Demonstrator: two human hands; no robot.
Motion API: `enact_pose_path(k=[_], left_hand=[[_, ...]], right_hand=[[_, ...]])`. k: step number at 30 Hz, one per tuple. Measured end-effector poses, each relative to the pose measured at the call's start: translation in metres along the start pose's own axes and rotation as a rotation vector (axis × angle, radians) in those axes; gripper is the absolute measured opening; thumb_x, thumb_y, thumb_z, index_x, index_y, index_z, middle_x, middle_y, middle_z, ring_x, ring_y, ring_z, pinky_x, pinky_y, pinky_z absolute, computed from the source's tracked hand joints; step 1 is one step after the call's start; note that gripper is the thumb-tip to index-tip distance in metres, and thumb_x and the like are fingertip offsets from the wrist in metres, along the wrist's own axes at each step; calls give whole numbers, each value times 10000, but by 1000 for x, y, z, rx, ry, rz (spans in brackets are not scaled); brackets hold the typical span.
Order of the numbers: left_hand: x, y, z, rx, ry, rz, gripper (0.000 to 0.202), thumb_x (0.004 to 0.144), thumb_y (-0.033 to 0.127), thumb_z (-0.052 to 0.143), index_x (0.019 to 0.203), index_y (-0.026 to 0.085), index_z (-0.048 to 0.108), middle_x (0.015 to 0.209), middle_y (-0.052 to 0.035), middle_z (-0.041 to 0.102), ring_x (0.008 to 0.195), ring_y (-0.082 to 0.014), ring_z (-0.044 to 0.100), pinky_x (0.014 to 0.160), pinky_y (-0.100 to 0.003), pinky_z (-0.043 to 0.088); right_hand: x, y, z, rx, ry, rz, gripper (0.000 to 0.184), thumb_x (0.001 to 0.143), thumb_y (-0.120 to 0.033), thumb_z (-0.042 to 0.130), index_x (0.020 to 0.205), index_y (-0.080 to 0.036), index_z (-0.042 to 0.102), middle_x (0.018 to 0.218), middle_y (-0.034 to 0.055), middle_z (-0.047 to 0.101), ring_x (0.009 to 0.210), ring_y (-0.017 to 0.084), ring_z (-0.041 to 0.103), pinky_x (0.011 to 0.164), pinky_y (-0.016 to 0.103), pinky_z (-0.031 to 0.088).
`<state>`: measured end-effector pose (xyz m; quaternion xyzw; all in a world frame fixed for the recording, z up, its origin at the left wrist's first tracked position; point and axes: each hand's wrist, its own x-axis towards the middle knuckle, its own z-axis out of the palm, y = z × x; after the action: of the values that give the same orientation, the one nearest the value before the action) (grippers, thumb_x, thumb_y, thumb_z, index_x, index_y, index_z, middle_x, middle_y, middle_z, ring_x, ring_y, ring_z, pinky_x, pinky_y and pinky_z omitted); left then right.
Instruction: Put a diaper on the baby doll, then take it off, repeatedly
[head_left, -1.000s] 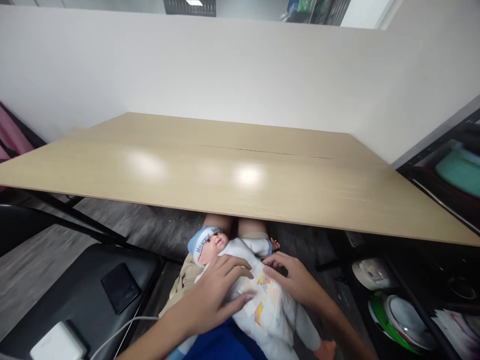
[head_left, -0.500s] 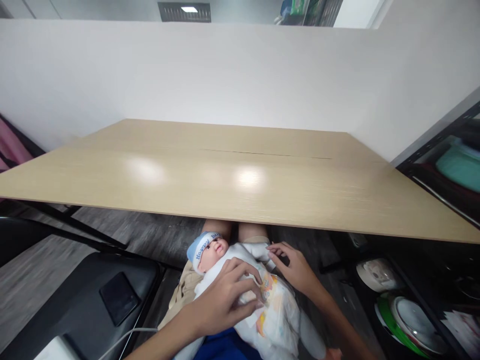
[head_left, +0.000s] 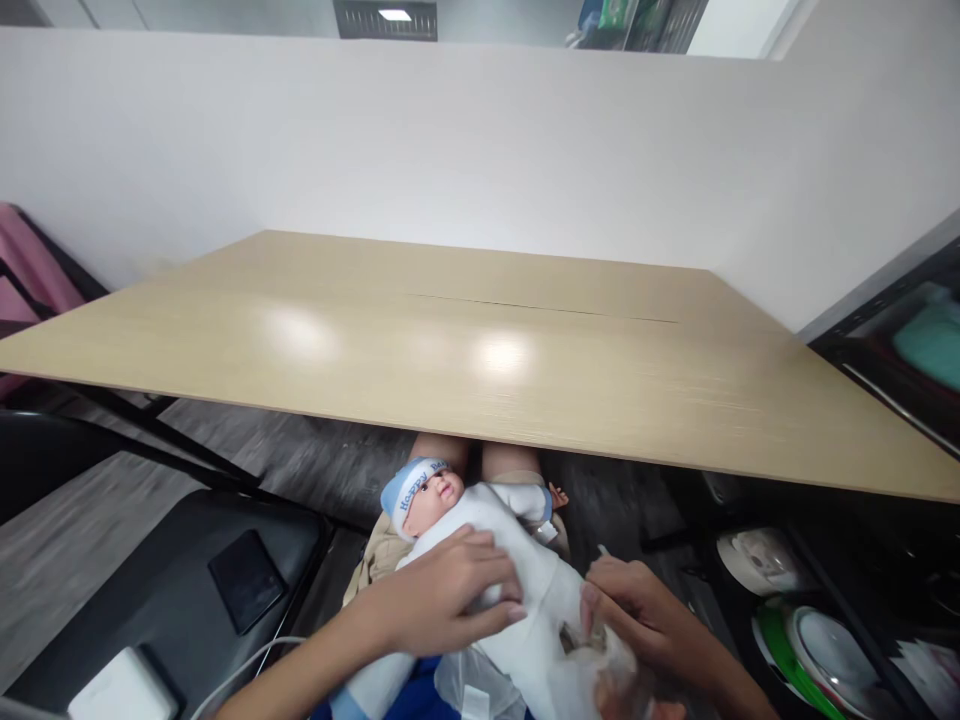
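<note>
A baby doll (head_left: 510, 550) in a white outfit lies face up across my lap. On its head is a blue and white cap (head_left: 411, 496) with lettering. My left hand (head_left: 461, 592) lies over the doll's chest, fingers loosely bent and apart. At the doll's lower end my right hand (head_left: 637, 612) is closed, pinching white material (head_left: 604, 650) beside its legs. This part is blurred, and I cannot tell whether it is outfit or diaper. The doll's one small hand (head_left: 558, 495) shows beyond its sleeve. A sheer whitish piece (head_left: 476, 680) lies by the doll's side.
A wide wooden table (head_left: 450, 350) stands ahead, its near edge above my knees. On the left, a black chair (head_left: 187, 540) holds a phone (head_left: 246, 582) and a white box-like device (head_left: 124, 685) near a cable. At right, a dark shelf holds lidded dishes (head_left: 832, 650).
My right hand has moved from the doll's sleeve down to its legs and closed on white material. The diaper's printed front no longer shows. My left hand stays on the doll.
</note>
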<state>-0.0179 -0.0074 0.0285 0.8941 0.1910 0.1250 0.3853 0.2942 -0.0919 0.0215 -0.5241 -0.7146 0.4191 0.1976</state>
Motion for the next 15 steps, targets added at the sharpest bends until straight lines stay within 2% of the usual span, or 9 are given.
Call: enact_pose_path(k=[3,5,6,7,9,10,11,13,15], left_hand=[[65,6,12,269,-51,12,381,1076,553,690,1252,217,719,1302,-120,764,1267,-315,664,1147,-470,458],[112,11,28,461,-257,-20,504,978,559,810,1226,125,746,1322,-219,774,1366,-407,648,1198,-555,448],[133,14,37,501,-429,-24,538,920,567,864,1183,108,765,1292,-234,792,1387,-426,652,1214,-567,449],[150,17,46,518,-606,-32,528,854,553,924,1118,119,782,1218,-217,822,1340,-422,696,1197,-558,480],[169,19,60,492,-747,-37,459,742,515,1002,942,158,794,991,-152,853,1100,-397,801,1067,-538,578],[171,19,64,472,-745,-40,455,726,514,1006,929,167,794,944,-139,851,1027,-391,817,999,-531,607],[167,17,66,452,-691,-40,470,734,524,992,967,165,800,949,-142,851,1004,-395,821,955,-529,619],[151,14,66,413,-503,-31,565,790,555,932,1141,137,787,1074,-176,848,1081,-413,811,962,-535,614],[132,11,61,355,-305,-9,632,836,560,888,1267,122,741,1187,-176,832,1152,-402,793,1034,-541,583]], right_hand=[[-23,5,-2,-47,-101,225,649,1109,-702,463,860,-237,841,839,43,789,885,248,692,921,369,505],[-34,10,5,-67,-135,352,590,1066,-713,522,946,-253,871,925,53,827,959,281,713,873,358,514],[-38,12,10,-68,-131,397,543,1039,-705,565,983,-266,879,955,55,839,982,293,723,858,355,519],[-42,15,15,-63,-119,428,488,1010,-686,613,998,-279,881,957,54,844,975,297,733,844,352,522],[-47,22,27,-51,-95,447,389,975,-629,665,961,-297,867,854,41,828,857,277,734,777,343,511],[-50,25,33,-51,-85,444,364,975,-609,662,925,-301,851,771,29,799,776,260,718,734,339,494],[-52,29,39,-54,-71,436,355,977,-598,651,894,-304,831,699,18,765,712,246,697,702,337,479],[-54,38,51,-39,-25,417,348,965,-596,634,869,-304,798,663,19,742,673,250,691,677,352,485],[-53,50,64,26,35,394,315,920,-601,662,875,-313,783,778,63,799,769,302,751,728,408,551]])
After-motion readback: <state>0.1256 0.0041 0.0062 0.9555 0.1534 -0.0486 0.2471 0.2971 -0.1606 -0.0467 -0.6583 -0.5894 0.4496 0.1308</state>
